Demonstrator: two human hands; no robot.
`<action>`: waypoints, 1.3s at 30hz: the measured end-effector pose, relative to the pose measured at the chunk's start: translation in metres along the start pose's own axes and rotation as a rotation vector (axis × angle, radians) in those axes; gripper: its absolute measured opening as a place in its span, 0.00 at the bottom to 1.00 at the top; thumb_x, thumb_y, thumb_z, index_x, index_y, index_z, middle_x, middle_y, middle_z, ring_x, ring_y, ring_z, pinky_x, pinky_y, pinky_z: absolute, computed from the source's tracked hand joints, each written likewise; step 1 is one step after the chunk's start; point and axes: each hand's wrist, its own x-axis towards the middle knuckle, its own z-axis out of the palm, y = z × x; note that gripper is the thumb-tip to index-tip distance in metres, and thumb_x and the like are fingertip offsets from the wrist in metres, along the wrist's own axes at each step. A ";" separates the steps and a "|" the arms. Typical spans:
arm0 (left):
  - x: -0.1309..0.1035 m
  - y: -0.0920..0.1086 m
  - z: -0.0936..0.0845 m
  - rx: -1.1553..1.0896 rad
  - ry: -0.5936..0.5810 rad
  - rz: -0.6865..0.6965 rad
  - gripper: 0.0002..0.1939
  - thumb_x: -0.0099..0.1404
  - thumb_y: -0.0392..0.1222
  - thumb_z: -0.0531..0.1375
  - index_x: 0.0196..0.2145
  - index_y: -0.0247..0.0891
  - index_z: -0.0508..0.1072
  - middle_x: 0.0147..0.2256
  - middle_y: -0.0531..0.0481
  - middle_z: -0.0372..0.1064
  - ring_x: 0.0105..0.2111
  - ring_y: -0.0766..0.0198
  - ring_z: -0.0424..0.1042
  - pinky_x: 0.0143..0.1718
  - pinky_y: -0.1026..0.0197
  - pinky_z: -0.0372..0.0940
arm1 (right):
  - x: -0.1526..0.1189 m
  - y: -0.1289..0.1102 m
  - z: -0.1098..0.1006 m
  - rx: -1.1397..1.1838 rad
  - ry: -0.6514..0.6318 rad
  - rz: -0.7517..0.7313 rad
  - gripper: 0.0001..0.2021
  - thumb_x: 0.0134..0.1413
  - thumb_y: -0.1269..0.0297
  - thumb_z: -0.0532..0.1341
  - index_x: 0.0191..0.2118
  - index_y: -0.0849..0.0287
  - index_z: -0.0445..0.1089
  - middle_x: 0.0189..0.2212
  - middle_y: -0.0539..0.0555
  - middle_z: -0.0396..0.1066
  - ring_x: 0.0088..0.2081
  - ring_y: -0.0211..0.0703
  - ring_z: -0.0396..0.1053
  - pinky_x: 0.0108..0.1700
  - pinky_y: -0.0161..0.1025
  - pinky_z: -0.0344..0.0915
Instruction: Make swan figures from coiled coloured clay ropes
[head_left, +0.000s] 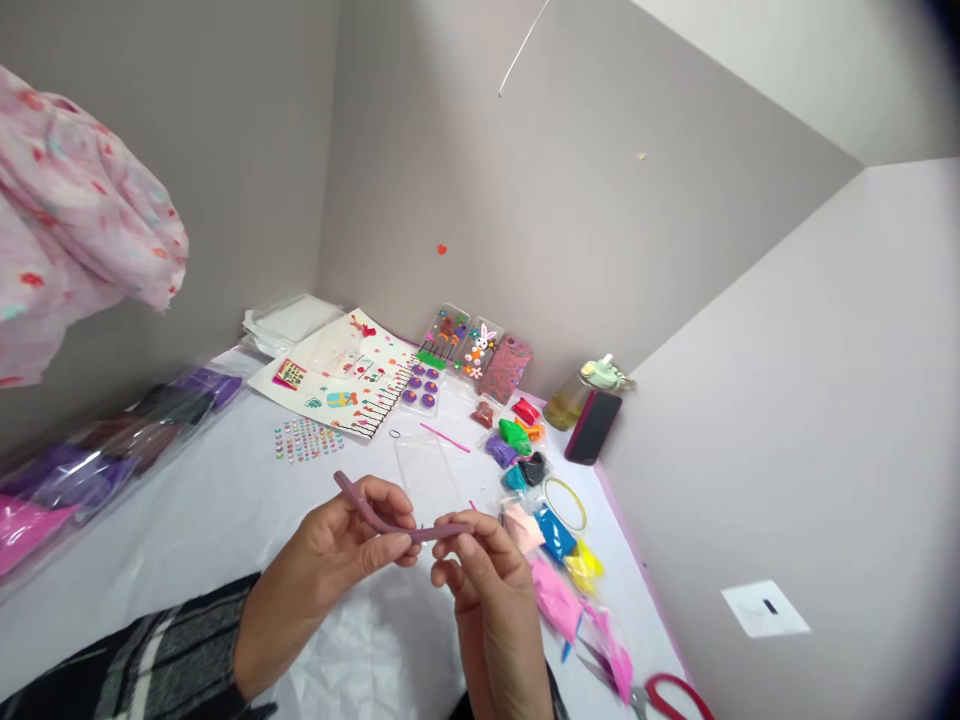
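Note:
A long, thin mauve strip (358, 500), bent near its middle, is held above the table between my hands. I cannot make out whether it is clay or a tool. My left hand (326, 555) grips its middle between thumb and fingers, with one end sticking up past them. At the other, tapering end, my right hand (491, 585) pinches the tip. Behind the hands, a clear phone case (427, 470) lies flat on the white table cover. Thin pink strips (445, 438) lie near it, along with a small dark ring (394, 434).
Bagged clay in several colours (555, 535) lines the right side, with a yellow ring (565, 503) and red-handled scissors (679, 695). A bottle (570, 400) and phone (593, 427) stand behind. Decorated cases (480, 350), a drawn-on sheet (337, 385), gem stickers (307, 440) and packets (97, 455) lie farther left.

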 end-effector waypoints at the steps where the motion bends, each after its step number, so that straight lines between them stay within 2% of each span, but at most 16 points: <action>1: 0.000 0.001 0.000 0.010 -0.004 0.006 0.09 0.59 0.47 0.72 0.34 0.42 0.79 0.33 0.50 0.72 0.31 0.59 0.74 0.36 0.57 0.70 | 0.000 0.000 0.000 0.017 -0.009 0.016 0.10 0.53 0.57 0.73 0.38 0.56 0.81 0.38 0.55 0.78 0.35 0.40 0.71 0.34 0.34 0.71; 4: -0.001 -0.002 -0.001 -0.023 -0.008 -0.006 0.11 0.59 0.48 0.73 0.37 0.44 0.79 0.33 0.51 0.72 0.32 0.60 0.74 0.37 0.58 0.70 | -0.001 0.000 0.000 0.048 -0.024 0.037 0.10 0.54 0.57 0.73 0.38 0.56 0.81 0.41 0.56 0.78 0.35 0.39 0.72 0.33 0.33 0.70; 8: -0.002 -0.010 -0.003 -0.078 0.035 -0.041 0.18 0.57 0.46 0.74 0.45 0.49 0.78 0.36 0.52 0.72 0.36 0.61 0.73 0.40 0.60 0.69 | -0.002 -0.003 0.001 0.047 -0.010 0.012 0.10 0.52 0.59 0.74 0.38 0.56 0.79 0.36 0.53 0.79 0.30 0.36 0.71 0.34 0.33 0.70; 14: -0.002 -0.008 -0.002 -0.006 0.030 -0.085 0.17 0.55 0.48 0.75 0.40 0.45 0.78 0.35 0.50 0.73 0.37 0.57 0.74 0.41 0.58 0.70 | -0.002 -0.005 0.003 0.055 0.012 -0.009 0.10 0.52 0.58 0.75 0.36 0.57 0.79 0.31 0.50 0.77 0.27 0.33 0.69 0.32 0.31 0.68; 19: -0.003 -0.007 -0.002 -0.020 0.005 -0.055 0.15 0.57 0.47 0.74 0.40 0.43 0.77 0.34 0.50 0.74 0.37 0.56 0.76 0.41 0.57 0.72 | -0.002 -0.004 0.002 -0.037 0.029 -0.051 0.14 0.50 0.55 0.75 0.40 0.55 0.81 0.29 0.48 0.74 0.28 0.34 0.69 0.34 0.33 0.68; 21: -0.004 -0.008 -0.002 -0.009 0.002 -0.048 0.14 0.59 0.46 0.73 0.41 0.42 0.77 0.35 0.50 0.73 0.38 0.57 0.76 0.42 0.57 0.72 | -0.003 -0.004 0.000 -0.085 0.027 -0.088 0.14 0.51 0.54 0.75 0.41 0.54 0.80 0.27 0.48 0.73 0.28 0.35 0.69 0.34 0.33 0.68; 26: -0.005 -0.006 0.000 -0.046 -0.033 -0.059 0.13 0.62 0.45 0.71 0.42 0.42 0.75 0.37 0.53 0.71 0.37 0.62 0.75 0.40 0.62 0.73 | -0.004 -0.003 -0.005 -0.188 -0.015 -0.111 0.11 0.54 0.54 0.73 0.37 0.56 0.78 0.27 0.49 0.73 0.29 0.36 0.69 0.34 0.34 0.67; 32: -0.005 -0.005 0.000 -0.049 -0.065 -0.049 0.12 0.63 0.44 0.70 0.42 0.43 0.75 0.37 0.54 0.71 0.38 0.63 0.76 0.41 0.63 0.73 | -0.004 -0.001 -0.007 -0.237 -0.041 -0.108 0.12 0.56 0.54 0.72 0.41 0.54 0.80 0.29 0.50 0.75 0.30 0.37 0.71 0.34 0.34 0.68; 39: -0.005 -0.004 0.000 -0.019 -0.051 -0.053 0.12 0.63 0.43 0.70 0.42 0.42 0.74 0.36 0.55 0.73 0.37 0.63 0.77 0.42 0.62 0.73 | -0.006 -0.005 -0.004 -0.277 -0.054 -0.108 0.11 0.56 0.55 0.71 0.34 0.57 0.77 0.27 0.49 0.74 0.29 0.37 0.71 0.34 0.32 0.68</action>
